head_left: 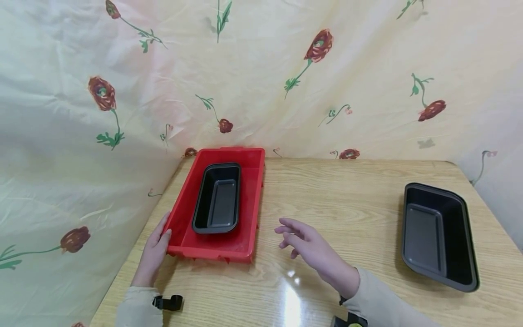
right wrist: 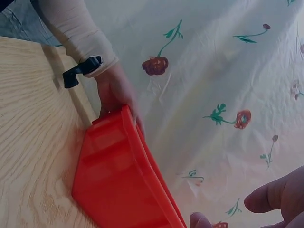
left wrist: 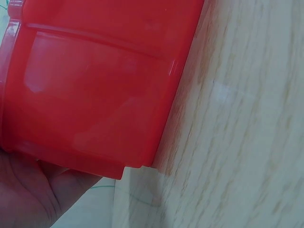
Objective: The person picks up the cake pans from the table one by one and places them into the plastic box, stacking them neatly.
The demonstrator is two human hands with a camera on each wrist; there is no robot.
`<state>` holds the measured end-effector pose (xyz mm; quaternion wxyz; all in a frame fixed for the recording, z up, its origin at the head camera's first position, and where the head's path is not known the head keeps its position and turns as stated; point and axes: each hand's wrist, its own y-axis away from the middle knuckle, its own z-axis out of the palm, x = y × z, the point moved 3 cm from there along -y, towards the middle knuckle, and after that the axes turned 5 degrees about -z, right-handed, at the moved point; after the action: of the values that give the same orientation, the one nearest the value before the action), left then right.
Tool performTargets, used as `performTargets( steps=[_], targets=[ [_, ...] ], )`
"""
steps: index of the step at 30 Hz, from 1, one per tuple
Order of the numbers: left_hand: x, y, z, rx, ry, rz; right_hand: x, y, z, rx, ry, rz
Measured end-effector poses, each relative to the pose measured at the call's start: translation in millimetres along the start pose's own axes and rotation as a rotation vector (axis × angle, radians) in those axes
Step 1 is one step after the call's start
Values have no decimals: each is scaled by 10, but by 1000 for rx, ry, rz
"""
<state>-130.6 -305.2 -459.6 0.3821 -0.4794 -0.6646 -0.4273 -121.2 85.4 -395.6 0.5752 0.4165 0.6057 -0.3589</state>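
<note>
My left hand (head_left: 154, 249) grips the left side of a red plastic tray (head_left: 249, 204) near its front corner, thumb over the rim. In the left wrist view the palm (left wrist: 28, 194) lies against the outer wall of the tray (left wrist: 95, 99). Inside the tray sits a dark loaf pan (head_left: 224, 200), its hollow facing up. To the right of the tray, my right hand (head_left: 312, 247) hovers over the table, holding nothing, fingers loosely bent. Part of that hand (right wrist: 289, 199) shows at the lower right of the right wrist view, apart from the tray.
A second dark loaf pan (head_left: 425, 236) stands on the right part of the wooden table (head_left: 327, 195). Flowered cloth (head_left: 253, 77) hangs behind the table and along its left side, close to the tray. Light glares off the tabletop in front.
</note>
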Motion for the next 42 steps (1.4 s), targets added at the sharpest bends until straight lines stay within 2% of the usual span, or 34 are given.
performTargets(
  steps=[7, 28, 42],
  targets=[
    [8, 2, 6, 3, -8, -34, 37, 88, -153, 9, 35, -6],
    [-6, 12, 4, 0, -6, -33, 242, 427, -690, 95, 91, 62],
    [-22, 9, 7, -2, 4, -29, 251, 689, -1061, 152, 210, 50]
  ],
)
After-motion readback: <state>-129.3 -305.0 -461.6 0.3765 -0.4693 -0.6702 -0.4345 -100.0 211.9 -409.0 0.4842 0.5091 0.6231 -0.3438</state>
